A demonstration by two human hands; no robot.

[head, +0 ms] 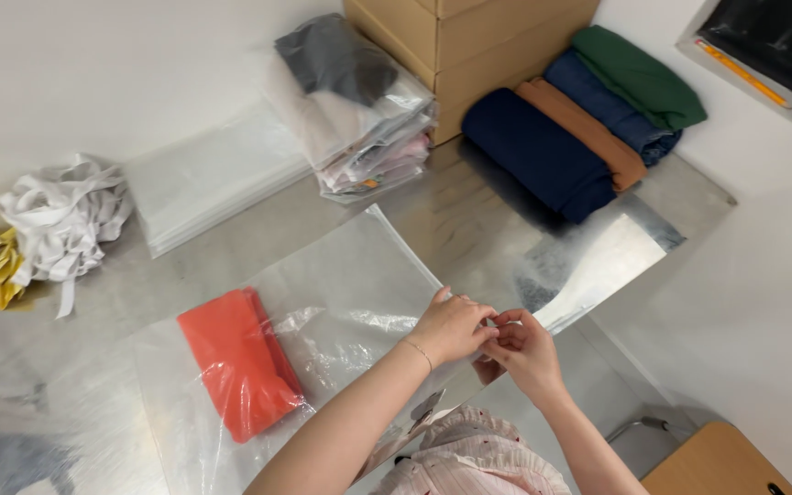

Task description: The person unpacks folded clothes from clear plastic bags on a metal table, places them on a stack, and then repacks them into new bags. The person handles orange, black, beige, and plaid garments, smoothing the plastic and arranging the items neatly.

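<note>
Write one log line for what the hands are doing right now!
left hand: pinching clear bag edge | right hand: pinching same edge | red folded cloth: inside bag | surface: metal table

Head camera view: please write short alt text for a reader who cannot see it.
Two hands, left hand and right hand, pinch the edge of a clear plastic bag holding a folded red cloth on a metal table. Folded fabrics lie beside cardboard boxes.

A brushed steel worktable [469, 215] stands against a plain white wall [93, 64], its surface catching bright, even overhead light. At lower right sits a rounded light-brown wooden seat [712, 463], and a dark framed panel [772, 46] hangs at upper right.
</note>
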